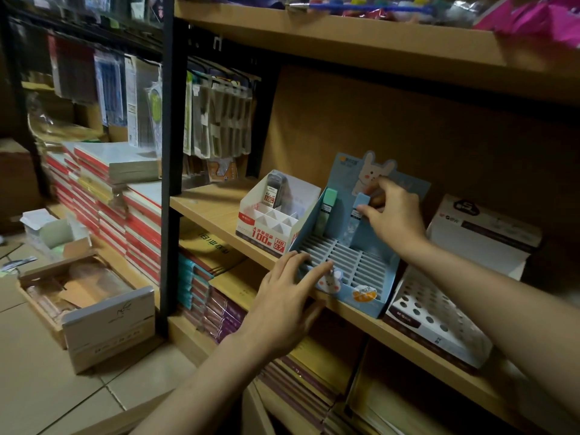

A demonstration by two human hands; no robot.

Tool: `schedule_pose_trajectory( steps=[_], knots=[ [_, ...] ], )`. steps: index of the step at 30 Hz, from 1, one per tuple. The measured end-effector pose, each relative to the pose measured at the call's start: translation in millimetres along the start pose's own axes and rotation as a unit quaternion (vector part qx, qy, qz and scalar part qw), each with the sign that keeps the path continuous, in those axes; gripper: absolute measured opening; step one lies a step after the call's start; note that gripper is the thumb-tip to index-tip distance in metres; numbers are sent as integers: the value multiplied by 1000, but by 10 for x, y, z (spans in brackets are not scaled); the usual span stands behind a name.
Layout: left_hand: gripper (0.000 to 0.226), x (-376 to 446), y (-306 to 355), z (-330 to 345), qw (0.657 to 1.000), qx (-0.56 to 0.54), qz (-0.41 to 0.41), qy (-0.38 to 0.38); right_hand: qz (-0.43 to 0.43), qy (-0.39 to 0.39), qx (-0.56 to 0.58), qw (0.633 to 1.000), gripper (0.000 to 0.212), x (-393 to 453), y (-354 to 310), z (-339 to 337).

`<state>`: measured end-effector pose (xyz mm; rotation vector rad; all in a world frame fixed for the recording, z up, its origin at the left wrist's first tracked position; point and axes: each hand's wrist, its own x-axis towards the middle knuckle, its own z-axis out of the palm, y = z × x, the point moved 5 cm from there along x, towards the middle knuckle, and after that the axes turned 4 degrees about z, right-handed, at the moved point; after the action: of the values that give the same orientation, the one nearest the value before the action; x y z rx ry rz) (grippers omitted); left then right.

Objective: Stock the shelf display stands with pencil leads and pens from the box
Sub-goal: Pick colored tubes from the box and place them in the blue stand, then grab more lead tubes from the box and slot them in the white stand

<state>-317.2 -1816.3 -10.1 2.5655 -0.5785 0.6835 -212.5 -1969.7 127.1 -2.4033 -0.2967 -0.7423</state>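
Note:
A blue display stand (361,268) with a rabbit picture and a slotted grid sits on the wooden shelf (207,211). My right hand (392,215) pinches a blue-capped pencil lead case (357,211) standing in a back slot of the stand. A green-capped lead case (328,208) stands in the slot to its left. My left hand (288,296) rests with straight fingers on the stand's front left corner. Left of it is a white stand (266,227) marked HB 0.7, holding one dark lead case (274,191).
A white pen stand (439,321) with round holes lies right of the blue one. An open cardboard box (81,296) sits on the tiled floor at left. Notebook stacks (131,215) fill the lower shelves. Packets hang behind the black upright post (169,120).

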Motion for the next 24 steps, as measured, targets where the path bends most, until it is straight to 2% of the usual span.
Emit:
schedule_pose_trajectory(
  steps=[5, 11, 13, 15, 17, 19, 21, 22, 24],
  knots=[
    [65, 19, 22, -1, 1000, -12, -4, 8, 25, 16, 12, 999, 20, -49, 67, 116],
    [71, 16, 16, -4, 1000, -22, 5, -2, -6, 6, -43, 999, 15, -118, -7, 160],
    [73, 9, 28, -14, 999, -29, 4, -13, 11, -22, -51, 998, 24, -144, -33, 138],
    [75, -23, 48, -62, 999, -45, 7, -23, 39, -58, -50, 996, 44, -214, -46, 97],
    [71, -102, 90, -192, 999, -46, 26, -1, 39, -56, -13, 998, 58, -372, -122, 1],
    [56, -241, 142, -369, 996, -32, 61, 49, -15, -19, 91, 996, 48, -658, -307, -119],
    [38, -444, 162, -500, 994, -42, 72, 68, -108, 12, 159, 981, 30, -1076, -511, -176],
    [33, -568, 141, -523, 995, -46, 62, 62, -152, 9, 172, 973, 25, -1305, -601, -158],
    [25, -890, 40, -470, 997, -67, 7, 35, -219, -48, 190, 956, 21, -1771, -707, 13]
  ],
)
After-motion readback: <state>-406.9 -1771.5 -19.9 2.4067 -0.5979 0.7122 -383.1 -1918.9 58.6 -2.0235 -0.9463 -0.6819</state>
